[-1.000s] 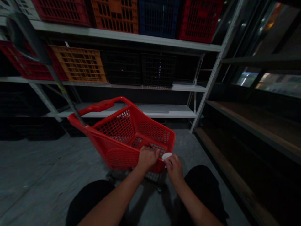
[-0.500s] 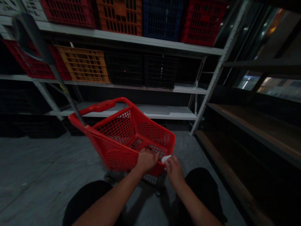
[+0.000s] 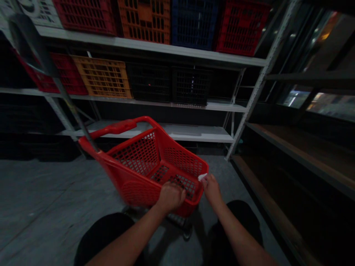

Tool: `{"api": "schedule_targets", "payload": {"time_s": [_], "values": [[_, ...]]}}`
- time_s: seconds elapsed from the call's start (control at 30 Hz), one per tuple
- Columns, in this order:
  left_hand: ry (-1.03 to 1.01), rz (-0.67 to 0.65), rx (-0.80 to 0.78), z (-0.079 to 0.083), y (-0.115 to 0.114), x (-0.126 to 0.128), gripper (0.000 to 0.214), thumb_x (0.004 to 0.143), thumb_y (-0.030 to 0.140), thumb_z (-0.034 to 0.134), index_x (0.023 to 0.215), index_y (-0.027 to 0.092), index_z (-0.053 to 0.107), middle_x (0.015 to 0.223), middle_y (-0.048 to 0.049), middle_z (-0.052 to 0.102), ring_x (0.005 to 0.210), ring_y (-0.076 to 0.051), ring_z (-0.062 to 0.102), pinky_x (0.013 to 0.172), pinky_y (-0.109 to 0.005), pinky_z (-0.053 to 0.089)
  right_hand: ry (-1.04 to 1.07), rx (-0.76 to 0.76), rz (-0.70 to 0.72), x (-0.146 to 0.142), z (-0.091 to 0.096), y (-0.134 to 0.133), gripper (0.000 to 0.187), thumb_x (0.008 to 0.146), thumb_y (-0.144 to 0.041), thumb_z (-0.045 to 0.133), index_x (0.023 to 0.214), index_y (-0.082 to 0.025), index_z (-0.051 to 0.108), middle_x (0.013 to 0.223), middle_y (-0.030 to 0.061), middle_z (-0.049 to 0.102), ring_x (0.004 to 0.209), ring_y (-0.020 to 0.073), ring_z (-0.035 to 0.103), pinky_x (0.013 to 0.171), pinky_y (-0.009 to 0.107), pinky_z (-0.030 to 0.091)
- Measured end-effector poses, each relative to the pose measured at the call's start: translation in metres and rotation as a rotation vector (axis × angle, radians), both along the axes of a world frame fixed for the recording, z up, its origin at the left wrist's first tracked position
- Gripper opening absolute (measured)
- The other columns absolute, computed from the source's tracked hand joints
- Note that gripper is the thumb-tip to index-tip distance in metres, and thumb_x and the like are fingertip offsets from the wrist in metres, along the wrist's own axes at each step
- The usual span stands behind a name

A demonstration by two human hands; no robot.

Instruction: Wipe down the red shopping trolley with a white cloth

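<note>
A red plastic shopping basket on wheels (image 3: pixel 138 162) stands on the floor in front of my knees, its red handle (image 3: pixel 116 128) raised at the far side. My left hand (image 3: pixel 169 196) is closed over the basket's near rim. My right hand (image 3: pixel 212 186) is closed round a small white cloth (image 3: pixel 202 177), pressed to the basket's near right corner. The basket's inside looks bare.
Metal shelving (image 3: pixel 155 46) ahead carries red, orange, blue and black crates. A dark wooden shelf (image 3: pixel 299 147) runs along the right. A grey pole (image 3: pixel 52 70) leans at the left. The grey floor (image 3: pixel 41 199) lies open to the left.
My right hand has slid the white cloth up and to the right along the rim to the corner. The left hand has shifted slightly down the near rim.
</note>
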State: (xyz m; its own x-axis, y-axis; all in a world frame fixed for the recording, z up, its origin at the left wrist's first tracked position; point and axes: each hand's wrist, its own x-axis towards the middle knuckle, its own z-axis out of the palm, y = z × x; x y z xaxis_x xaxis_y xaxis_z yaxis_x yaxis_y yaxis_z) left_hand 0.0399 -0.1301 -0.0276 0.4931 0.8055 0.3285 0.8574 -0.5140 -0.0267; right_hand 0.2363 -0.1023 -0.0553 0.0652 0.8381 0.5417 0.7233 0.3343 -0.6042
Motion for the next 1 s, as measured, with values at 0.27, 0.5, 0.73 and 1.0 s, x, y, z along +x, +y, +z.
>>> {"api": "schedule_targets", "payload": {"time_s": [0.27,0.5,0.73,1.0], "values": [[0.015,-0.071,-0.014,0.003,-0.002,0.004,0.04,0.083,0.034,0.03,0.069,0.015,0.063,0.069,-0.008,0.065,0.068,-0.018,0.058,0.067,-0.033,0.037,-0.05,0.003,0.127,-0.006,-0.006,-0.044,0.014,0.075,-0.013,0.043,0.066,-0.018,0.052,0.072,0.0029,0.053,0.068,0.0145,0.051,0.063,0.026,0.042],[0.003,-0.135,-0.04,0.003,-0.004,0.006,0.037,0.082,0.031,0.03,0.067,0.017,0.061,0.067,-0.0072,0.063,0.067,-0.017,0.057,0.066,-0.032,0.036,-0.094,0.036,-0.081,0.042,0.008,0.032,0.015,0.074,-0.013,0.042,0.067,-0.016,0.055,0.072,0.0044,0.052,0.066,0.0159,0.05,0.064,0.028,0.042],[0.039,-0.152,-0.04,0.003,0.0,-0.005,0.031,0.079,0.028,0.034,0.065,0.017,0.06,0.065,-0.0068,0.063,0.066,-0.017,0.056,0.067,-0.032,0.035,-0.009,0.054,0.002,0.01,-0.009,-0.029,0.014,0.076,-0.015,0.043,0.068,-0.019,0.054,0.073,0.0042,0.054,0.067,0.0161,0.052,0.062,0.027,0.044],[0.054,-0.227,-0.092,0.014,0.008,-0.027,0.026,0.076,0.028,0.036,0.061,0.019,0.056,0.064,-0.0037,0.061,0.065,-0.016,0.054,0.07,-0.032,0.035,0.021,0.011,0.127,-0.003,-0.002,-0.048,0.015,0.077,-0.015,0.044,0.066,-0.019,0.054,0.072,0.0026,0.053,0.068,0.0145,0.052,0.064,0.026,0.044]]}}
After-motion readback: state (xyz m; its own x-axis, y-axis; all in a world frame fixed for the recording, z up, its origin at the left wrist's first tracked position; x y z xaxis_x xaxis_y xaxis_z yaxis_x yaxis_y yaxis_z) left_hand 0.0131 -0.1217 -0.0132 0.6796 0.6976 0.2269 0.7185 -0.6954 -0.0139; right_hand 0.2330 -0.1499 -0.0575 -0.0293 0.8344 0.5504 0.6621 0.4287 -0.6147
